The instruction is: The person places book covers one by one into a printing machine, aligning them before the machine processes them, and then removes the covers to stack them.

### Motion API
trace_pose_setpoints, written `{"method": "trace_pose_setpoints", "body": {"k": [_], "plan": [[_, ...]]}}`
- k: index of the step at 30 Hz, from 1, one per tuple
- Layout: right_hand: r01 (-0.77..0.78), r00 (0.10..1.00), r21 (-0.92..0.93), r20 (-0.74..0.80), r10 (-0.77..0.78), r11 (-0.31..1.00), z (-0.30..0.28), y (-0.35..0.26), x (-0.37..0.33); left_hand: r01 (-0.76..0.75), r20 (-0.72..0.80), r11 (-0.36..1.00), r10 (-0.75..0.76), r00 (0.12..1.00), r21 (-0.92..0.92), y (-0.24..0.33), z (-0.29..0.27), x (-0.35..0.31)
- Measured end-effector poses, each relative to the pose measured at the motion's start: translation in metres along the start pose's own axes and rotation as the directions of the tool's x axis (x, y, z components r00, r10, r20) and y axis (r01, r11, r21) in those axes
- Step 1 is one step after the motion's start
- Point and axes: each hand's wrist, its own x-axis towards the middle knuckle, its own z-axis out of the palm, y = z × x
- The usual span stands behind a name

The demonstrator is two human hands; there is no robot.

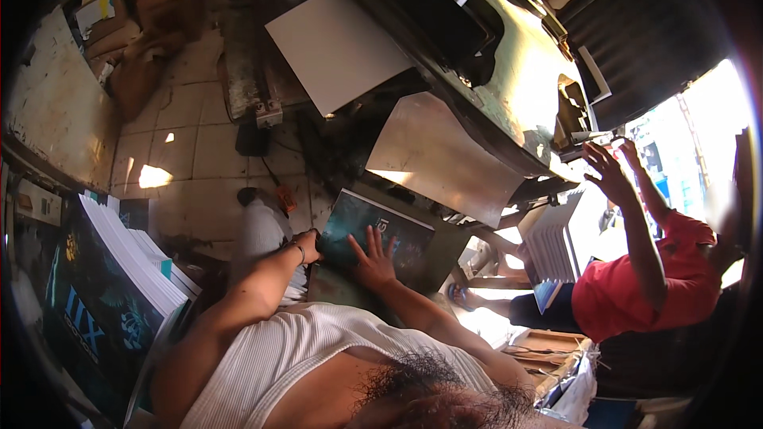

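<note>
A book (pixel 407 230) with a dark teal cover lies on a dark flat surface in front of me. My right hand (pixel 372 262) rests on its cover, fingers spread and flat. At the book's left edge is my left hand (pixel 308 246), fingers curled around that edge, with a band on the wrist. Those fingertips are partly hidden. Left of me stands a large stack of books (pixel 95 302) with similar dark covers and white page edges.
A large machine (pixel 517 71) stands ahead, with a bare metal sheet (pixel 437 159) below it and a white board (pixel 338 52) to its left. A person in a red shirt (pixel 652 278) is at the right, arms raised, near stacked paper (pixel 550 230). Cardboard boxes (pixel 163 8) sit far left on the tiled floor.
</note>
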Motion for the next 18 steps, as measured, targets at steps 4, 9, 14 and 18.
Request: {"method": "trace_pose_setpoints", "body": {"k": [4, 9, 14, 18], "plan": [[-0.020, 0.999, 0.013, 0.048, 0.019, 1.000, -0.010, 0.045, -0.040, 0.000, -0.043, 0.996, 0.004, 0.999, 0.093, 0.004, -0.004, -0.007], [-0.113, 0.993, -0.258, 0.003, 0.118, 0.959, 0.002, 0.086, -0.077, -0.034, -0.038, 0.996, 0.037, 0.999, 0.084, 0.007, -0.004, -0.006], [-0.105, 0.971, 0.161, -0.199, 0.136, 0.981, -0.029, 0.103, -0.048, -0.077, -0.059, 0.995, 0.081, 0.995, 0.062, 0.004, -0.003, -0.001], [0.142, 0.868, 0.825, -0.370, 0.331, 0.547, -0.089, 0.101, 0.039, -0.070, -0.008, 0.997, 0.070, 0.997, 0.013, -0.001, -0.005, 0.002]]}}
